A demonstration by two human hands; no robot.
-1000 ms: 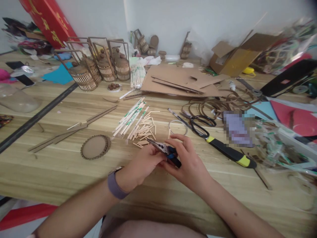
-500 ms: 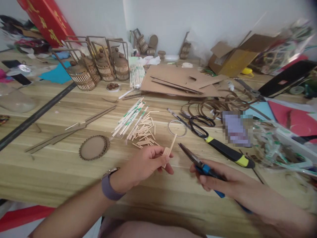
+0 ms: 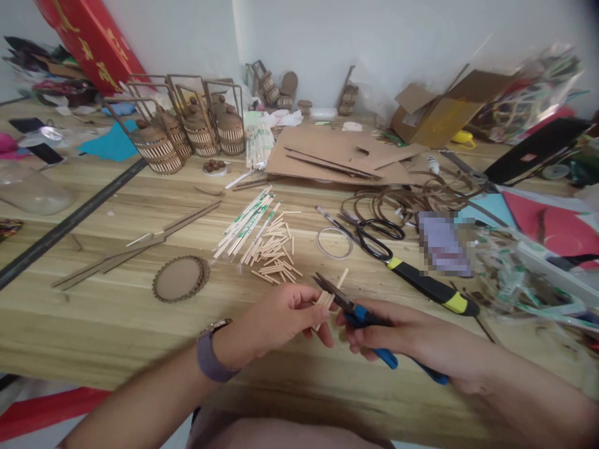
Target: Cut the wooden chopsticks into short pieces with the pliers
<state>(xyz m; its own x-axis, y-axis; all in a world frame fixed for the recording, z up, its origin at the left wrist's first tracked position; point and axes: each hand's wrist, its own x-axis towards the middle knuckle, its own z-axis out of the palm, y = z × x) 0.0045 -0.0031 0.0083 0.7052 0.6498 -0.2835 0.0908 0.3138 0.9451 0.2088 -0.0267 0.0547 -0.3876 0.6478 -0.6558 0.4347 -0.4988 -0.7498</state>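
Blue-handled pliers (image 3: 359, 313) sit in our right hand (image 3: 407, 329), clamped in its fingers with handles spread and jaws parted at the pale sticks (image 3: 324, 304). Our left hand (image 3: 283, 315) pinches that small bunch between thumb and fingers above the table (image 3: 224, 399), just nearer to us than the loose pile (image 3: 276, 249). One longer stick (image 3: 343, 277) juts past the others; whether the jaws touch it, we cannot tell. For a clean bite, we would probably do best to set the jaws square across it, level with its neighbours' ends, fingertips clear, and squeeze steadily. A firm but light pinch should stop the bunch from rolling or fanning out.
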